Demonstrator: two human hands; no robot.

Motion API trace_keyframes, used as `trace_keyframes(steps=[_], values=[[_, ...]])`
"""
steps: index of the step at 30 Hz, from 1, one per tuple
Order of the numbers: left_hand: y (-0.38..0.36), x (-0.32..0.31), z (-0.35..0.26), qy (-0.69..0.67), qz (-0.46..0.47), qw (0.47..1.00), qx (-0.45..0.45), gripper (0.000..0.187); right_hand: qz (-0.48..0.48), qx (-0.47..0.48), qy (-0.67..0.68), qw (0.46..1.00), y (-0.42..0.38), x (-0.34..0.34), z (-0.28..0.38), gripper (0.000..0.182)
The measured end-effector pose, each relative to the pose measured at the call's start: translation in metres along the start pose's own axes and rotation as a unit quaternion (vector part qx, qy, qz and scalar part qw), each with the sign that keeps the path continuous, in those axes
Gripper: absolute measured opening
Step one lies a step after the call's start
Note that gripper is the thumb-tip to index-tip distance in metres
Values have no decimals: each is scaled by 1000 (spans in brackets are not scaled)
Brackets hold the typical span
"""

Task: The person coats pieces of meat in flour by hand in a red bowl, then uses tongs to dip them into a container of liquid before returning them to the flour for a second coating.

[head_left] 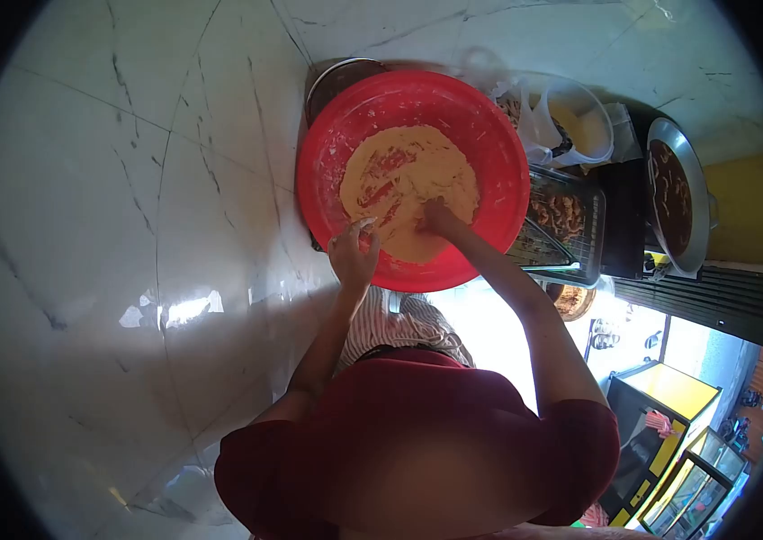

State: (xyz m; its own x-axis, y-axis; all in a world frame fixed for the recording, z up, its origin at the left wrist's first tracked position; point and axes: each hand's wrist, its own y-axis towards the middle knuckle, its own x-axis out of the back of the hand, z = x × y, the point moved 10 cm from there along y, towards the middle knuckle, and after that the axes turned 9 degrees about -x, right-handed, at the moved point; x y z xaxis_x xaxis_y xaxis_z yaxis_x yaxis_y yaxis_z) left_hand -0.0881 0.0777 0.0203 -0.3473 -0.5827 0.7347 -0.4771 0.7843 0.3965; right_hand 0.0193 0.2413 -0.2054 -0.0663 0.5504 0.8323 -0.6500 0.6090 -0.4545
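Note:
A large red basin (320, 162) holds a broad heap of pale yellowish flour-like powder (440, 166), with streaks of bare red bottom showing through on the left. My right hand (435, 219) reaches down into the powder; its fingers are hidden, so their pose and anything in them cannot be made out. Over the near-left rim is my left hand (354, 256), its fingers bent but apart and their tips whitened with powder. Red basin shows between thumb and finger, and nothing appears held there.
Right of the basin is a wire-racked tray (590, 229) with fried-looking pieces. Beyond it are a clear plastic tub (593, 126) and a wide metal pan (701, 193) of dark liquid with pieces. A marbled tile wall (166, 180) borders the left. A yellow-and-black cabinet (660, 396) stands farther off.

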Motion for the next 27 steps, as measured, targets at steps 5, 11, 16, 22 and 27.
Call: trace_keyframes(steps=[5, 11, 16, 22, 27], values=[[-1, 4, -2, 15, -40, 999, -9, 22, 193, -3, -39, 980, -25, 8, 30, 54], [-2, 6, -1, 7, -44, 999, 4, 22, -120, -84, 207, 967, 24, 62, -53, 71], [-4, 6, 2, -3, -52, 999, 10, 22, -147, -230, 151, 950, -4, 57, -16, 91], [-4, 7, 6, -2, -64, 998, 24, 20, -89, 208, -26, 974, -22, 43, 88, 83], [-3, 7, 4, -4, -55, 998, 22, 18, -55, 368, -8, 928, -18, 38, 104, 48]])
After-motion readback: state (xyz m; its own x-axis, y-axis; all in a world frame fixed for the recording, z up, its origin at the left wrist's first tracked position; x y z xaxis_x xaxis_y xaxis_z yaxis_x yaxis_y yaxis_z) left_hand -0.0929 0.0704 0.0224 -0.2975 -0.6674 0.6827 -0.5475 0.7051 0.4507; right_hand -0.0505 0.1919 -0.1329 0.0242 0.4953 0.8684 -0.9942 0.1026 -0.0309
